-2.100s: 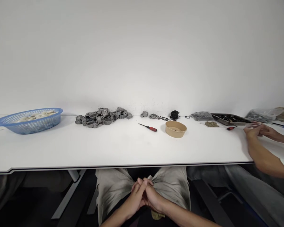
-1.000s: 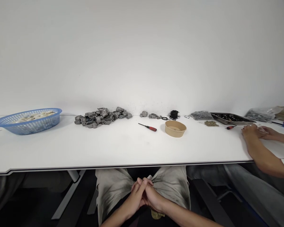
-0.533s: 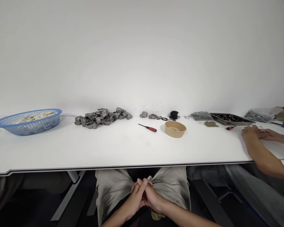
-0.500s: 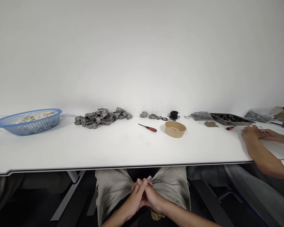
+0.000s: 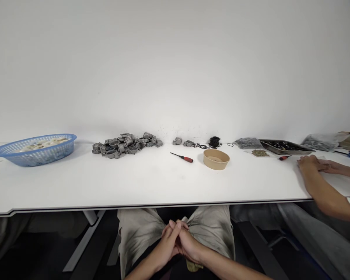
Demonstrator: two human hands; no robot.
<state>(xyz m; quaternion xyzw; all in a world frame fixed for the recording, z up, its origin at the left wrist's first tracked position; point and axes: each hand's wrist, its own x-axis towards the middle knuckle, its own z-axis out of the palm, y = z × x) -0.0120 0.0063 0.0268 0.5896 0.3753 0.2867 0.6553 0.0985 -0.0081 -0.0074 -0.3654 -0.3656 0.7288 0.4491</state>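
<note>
Hands were the only things engaged: the left hand (image 5: 168, 242) and right hand (image 5: 189, 245) lay clasped together, fingers interlaced and closed on one another, gripping no object. They rested in the person's lap, below the near edge of the white table (image 5: 134, 182) and well apart from everything on it.

Nearest on the table, toward the far side, lay a red-handled screwdriver (image 5: 182, 157), with a tan bowl (image 5: 216, 159) just to its right. Behind these sat loose black rings (image 5: 212, 142) and two small grey castings (image 5: 183, 142). A pile of grey metal castings (image 5: 125, 144) lay further left, and a blue basket (image 5: 35, 149) stood at the far left.

At the right, a co-worker's hands (image 5: 316, 165) rested on the table beside a dark tray (image 5: 286, 146) and a second screwdriver (image 5: 283, 158).

In my judgement, any reach from the lap would need to clear the table edge first, and the screwdriver is best taken by its handle.
</note>
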